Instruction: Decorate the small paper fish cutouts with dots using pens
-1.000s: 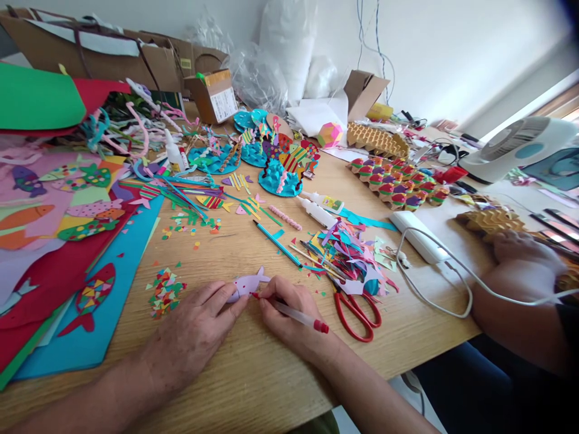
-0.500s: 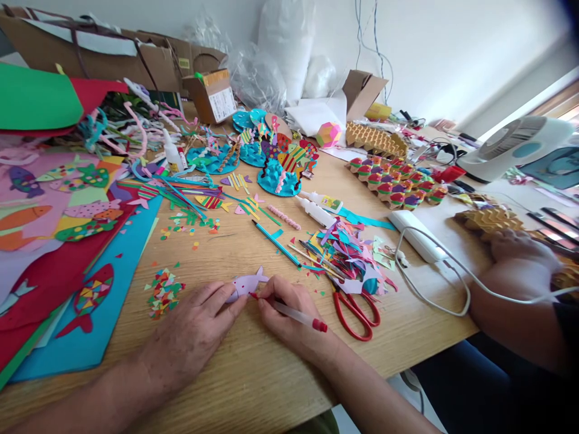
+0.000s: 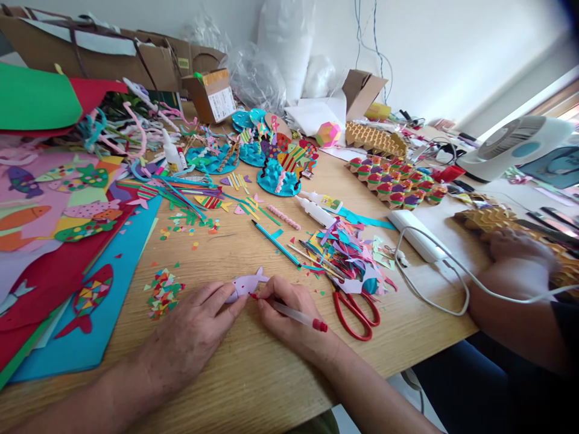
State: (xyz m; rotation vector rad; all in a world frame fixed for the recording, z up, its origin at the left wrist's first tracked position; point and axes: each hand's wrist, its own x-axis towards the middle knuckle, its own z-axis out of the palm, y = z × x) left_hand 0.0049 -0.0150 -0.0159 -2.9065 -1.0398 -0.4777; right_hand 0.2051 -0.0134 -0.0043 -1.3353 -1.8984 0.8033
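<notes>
A small lilac paper fish (image 3: 246, 284) with a few red dots lies on the wooden table in front of me. The fingers of my left hand (image 3: 205, 313) pin down its head end, hiding part of it. My right hand (image 3: 289, 313) is closed around a red marker pen (image 3: 301, 315) with a clear barrel. The pen's red tip touches or nearly touches the fish's lower edge. Left of my hands sits a pile of tiny colored paper bits (image 3: 165, 292). Red-handled scissors (image 3: 355, 313) rest to the right, their blades partly under paper scraps.
Colored paper scraps (image 3: 357, 241), glue bottles (image 3: 316, 212) and a blue pen (image 3: 277, 243) lie ahead. Colored sheets (image 3: 81, 352) fill the left side. A power strip (image 3: 418, 236) with a white cable is at the right, near a co-worker's hand (image 3: 520, 250) on an egg carton (image 3: 488, 217).
My hands, the fish and the pen look almost unmoved. The co-worker's hand at the right has shifted slightly on the egg carton.
</notes>
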